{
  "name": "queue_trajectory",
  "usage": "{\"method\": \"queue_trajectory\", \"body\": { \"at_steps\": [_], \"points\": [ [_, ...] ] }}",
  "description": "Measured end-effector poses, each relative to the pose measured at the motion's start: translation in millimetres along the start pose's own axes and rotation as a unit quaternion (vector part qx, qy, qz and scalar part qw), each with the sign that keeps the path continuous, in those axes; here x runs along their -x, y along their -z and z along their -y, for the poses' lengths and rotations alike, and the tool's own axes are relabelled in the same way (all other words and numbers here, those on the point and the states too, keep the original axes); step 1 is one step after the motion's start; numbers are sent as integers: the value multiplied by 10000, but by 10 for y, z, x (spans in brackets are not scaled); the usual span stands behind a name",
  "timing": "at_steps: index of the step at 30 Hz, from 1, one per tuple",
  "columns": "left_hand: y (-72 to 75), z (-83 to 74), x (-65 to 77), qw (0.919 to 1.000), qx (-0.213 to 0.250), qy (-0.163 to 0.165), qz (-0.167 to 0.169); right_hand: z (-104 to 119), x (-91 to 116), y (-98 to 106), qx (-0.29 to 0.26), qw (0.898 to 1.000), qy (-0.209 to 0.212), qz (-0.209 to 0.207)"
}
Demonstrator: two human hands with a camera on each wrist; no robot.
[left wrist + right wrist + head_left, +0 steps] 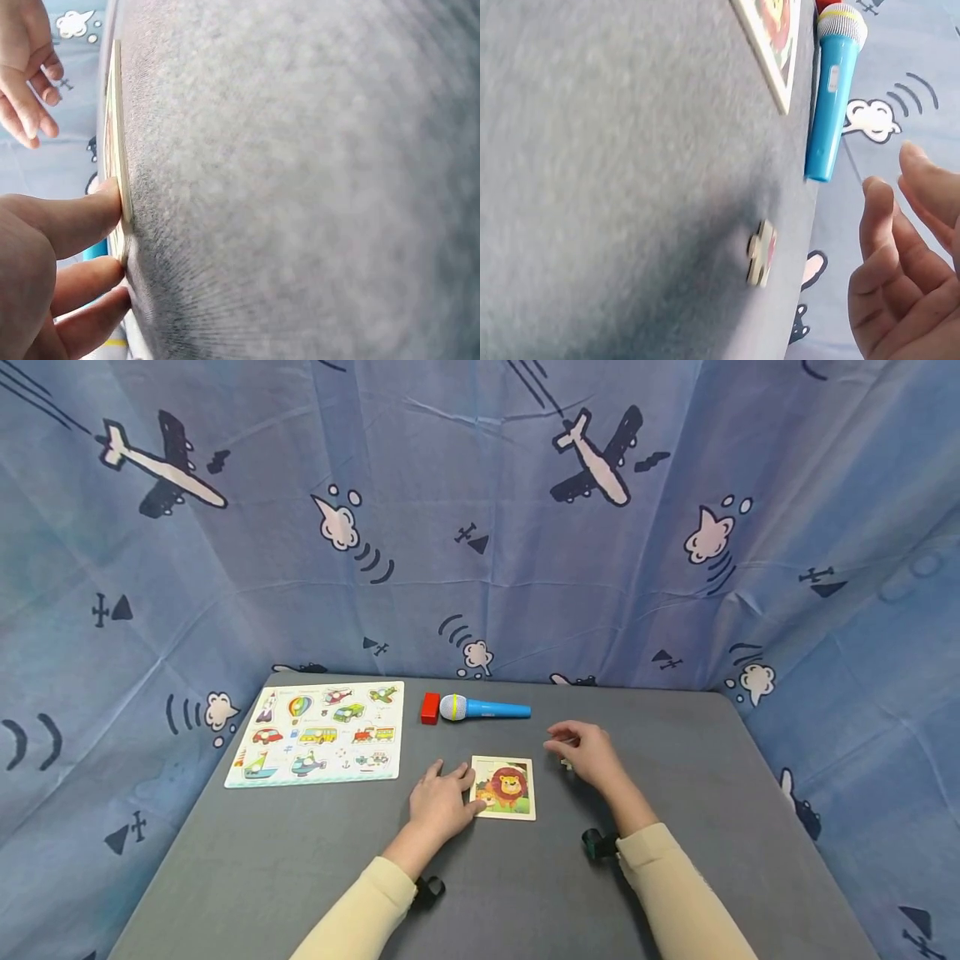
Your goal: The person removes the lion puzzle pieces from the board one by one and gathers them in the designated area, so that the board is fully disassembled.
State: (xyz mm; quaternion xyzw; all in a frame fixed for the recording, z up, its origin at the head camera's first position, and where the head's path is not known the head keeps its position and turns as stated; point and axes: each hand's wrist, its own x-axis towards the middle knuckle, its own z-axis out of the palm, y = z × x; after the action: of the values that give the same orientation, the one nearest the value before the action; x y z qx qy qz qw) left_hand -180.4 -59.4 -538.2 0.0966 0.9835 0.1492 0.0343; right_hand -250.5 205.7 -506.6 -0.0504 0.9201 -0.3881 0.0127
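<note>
A square wooden lion jigsaw puzzle (507, 787) lies flat on the grey table. At its left edge rests my left hand (441, 804), fingers spread, with the thumb over the frame's lower left part. The left wrist view shows the thumb and fingertips touching the puzzle's thin edge. To the right of the puzzle, my right hand (588, 753) hovers with bent, relaxed fingers and nothing between them. Below it a small jigsaw piece (762, 253) lies on the table, partly hidden by the hand in the head view.
Behind the puzzle lie a blue toy microphone (495, 709) with a grey head and a red block (430, 708). A white picture board (330, 781) with printed vehicles lies at the left. A patterned blue curtain (420, 635) surrounds the table (525, 885).
</note>
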Motion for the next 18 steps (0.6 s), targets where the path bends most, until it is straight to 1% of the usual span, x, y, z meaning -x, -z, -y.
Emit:
{"method": "queue_trajectory", "body": {
  "at_steps": [5, 10, 14, 18],
  "points": [
    [-9, 2, 14, 9998, 188, 88, 7, 70, 25, -57, -133, 9998, 162, 20],
    [-14, -7, 7, 9999, 135, 60, -25, 143, 54, -110, -247, 9994, 222, 65],
    [-17, -11, 4, 9999, 120, 75, -41, 193, 68, -180, -249, 9993, 249, 120],
    [-14, -14, 8, 9998, 170, 115, -24, 220, 83, -277, -120, 9995, 266, 150]
  ]
}}
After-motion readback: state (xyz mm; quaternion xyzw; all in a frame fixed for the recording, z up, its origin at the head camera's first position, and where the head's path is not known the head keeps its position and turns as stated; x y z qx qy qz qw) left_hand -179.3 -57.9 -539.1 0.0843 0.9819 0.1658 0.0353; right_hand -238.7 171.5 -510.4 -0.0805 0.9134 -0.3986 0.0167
